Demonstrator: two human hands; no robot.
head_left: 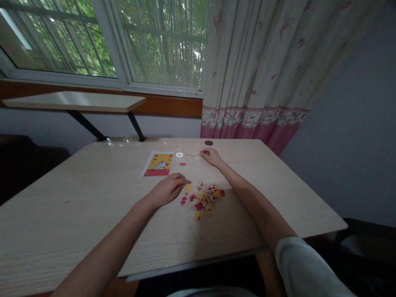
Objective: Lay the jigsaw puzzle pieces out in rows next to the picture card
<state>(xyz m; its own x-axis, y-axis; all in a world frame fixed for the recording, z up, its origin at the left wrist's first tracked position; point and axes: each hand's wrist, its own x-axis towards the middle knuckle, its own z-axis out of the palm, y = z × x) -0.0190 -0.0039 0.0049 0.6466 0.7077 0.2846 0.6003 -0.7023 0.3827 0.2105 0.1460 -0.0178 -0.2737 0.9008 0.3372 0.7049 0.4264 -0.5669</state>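
Left hand [169, 188] is curled by puzzle pieces [210, 196], right hand [211, 156] pinched, both holds unclear.

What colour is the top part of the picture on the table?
Mostly yellow; the picture shows best in the head view.

Daylight from the barred window [163, 49] at eleven o'clock glints on the wood-grain desktop [93, 198], leaving the three-o'clock wall [355, 123] dim.
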